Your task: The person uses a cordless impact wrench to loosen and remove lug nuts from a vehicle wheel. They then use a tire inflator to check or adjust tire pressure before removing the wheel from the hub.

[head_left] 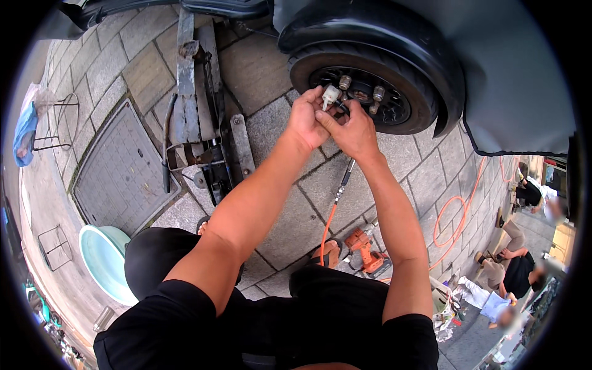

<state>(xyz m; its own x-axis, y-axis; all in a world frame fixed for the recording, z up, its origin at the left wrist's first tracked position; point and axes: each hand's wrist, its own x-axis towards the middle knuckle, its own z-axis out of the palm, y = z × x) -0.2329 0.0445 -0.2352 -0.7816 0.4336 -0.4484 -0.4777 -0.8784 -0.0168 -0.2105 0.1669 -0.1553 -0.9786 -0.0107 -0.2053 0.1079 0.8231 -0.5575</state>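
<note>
My left hand (307, 118) is closed round a small off-white plastic piece (331, 95) with a short stem, in front of a car wheel (401, 102). Right beside it, my right hand (354, 132) is closed on a slim black tool, probably an air-hose end piece, its tip (340, 106) near the white piece. From under that hand a black-and-metal coupling (346, 176) runs down to an orange air hose (328, 222). Metal lug nuts (345, 82) stand out from the wheel's dark hub. My fingers partly hide the white piece and the black tool.
A floor jack (206, 123) stands on the paving at left, with a metal cover plate (123, 166) beyond. An orange cordless impact wrench (368, 251) lies near my foot. A pale green basin (102, 259) sits lower left; the hose (453, 225) loops at right. Several people sit far right.
</note>
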